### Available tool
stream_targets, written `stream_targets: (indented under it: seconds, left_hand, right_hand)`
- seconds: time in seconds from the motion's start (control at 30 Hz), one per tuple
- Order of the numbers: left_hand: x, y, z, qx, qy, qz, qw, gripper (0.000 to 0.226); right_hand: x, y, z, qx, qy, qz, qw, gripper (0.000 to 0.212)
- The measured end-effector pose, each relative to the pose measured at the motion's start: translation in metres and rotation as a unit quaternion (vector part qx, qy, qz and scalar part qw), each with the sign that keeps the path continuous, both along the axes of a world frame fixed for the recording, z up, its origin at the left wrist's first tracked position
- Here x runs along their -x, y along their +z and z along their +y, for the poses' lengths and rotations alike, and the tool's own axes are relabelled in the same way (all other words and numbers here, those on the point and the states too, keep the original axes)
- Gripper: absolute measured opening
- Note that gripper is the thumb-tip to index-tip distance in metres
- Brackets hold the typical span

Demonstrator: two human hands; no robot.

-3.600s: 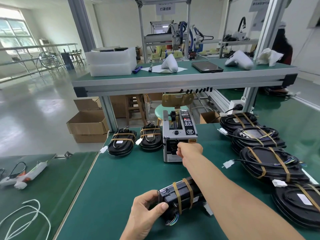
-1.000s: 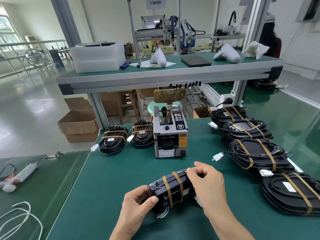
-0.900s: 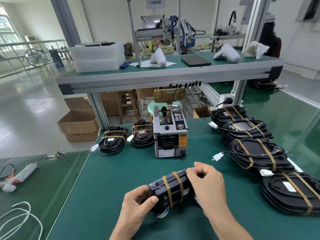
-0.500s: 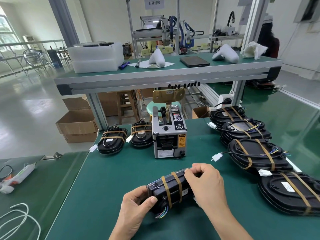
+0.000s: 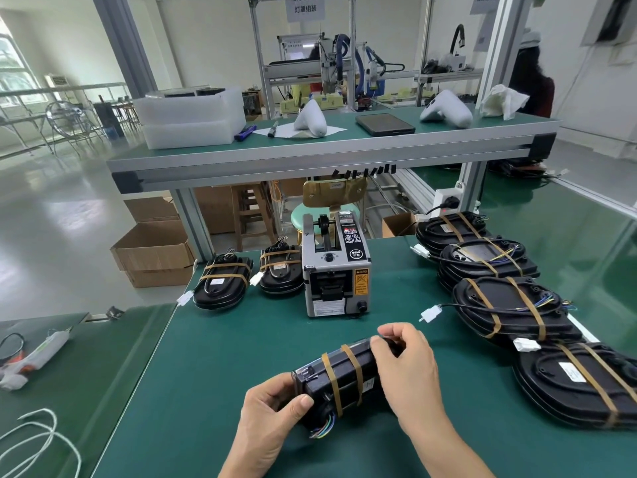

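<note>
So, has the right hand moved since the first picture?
Yes. The right hand has pulled back from the tape dispenser toward the person, onto the black unit at its far end.

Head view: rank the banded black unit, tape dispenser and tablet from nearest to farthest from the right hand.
1. The black unit: gripped by the right hand, front centre.
2. The tape dispenser: just beyond, mid table.
3. The tablet: up on the far shelf.

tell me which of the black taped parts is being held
The black part at front centre, gripped by the left hand and right hand; the others lie untouched on the green table.
</note>
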State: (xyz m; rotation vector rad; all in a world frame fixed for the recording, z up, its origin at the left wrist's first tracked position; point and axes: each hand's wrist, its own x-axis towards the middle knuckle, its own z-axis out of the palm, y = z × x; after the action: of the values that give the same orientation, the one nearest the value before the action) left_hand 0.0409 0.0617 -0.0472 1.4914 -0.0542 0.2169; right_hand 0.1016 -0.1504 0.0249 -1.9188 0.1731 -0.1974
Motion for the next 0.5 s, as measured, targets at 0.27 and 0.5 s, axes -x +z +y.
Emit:
stream_targets:
  seconds: [0.27, 0.5]
  left_hand:
    - [-0.003, -0.007, 0.003, -0.023, 0.004, -0.012, 1.000, 0.040]
    - [-0.003, -0.007, 0.003, -0.072, 0.006, -0.028, 0.997, 0.038]
  right_hand:
    - [0.000, -0.015, -0.020, -0.171, 0.023, 0.131, 0.976, 0.027]
    - [0.002, -0.008, -0.022, -0.147, 0.136, 0.127, 0.971, 0.033]
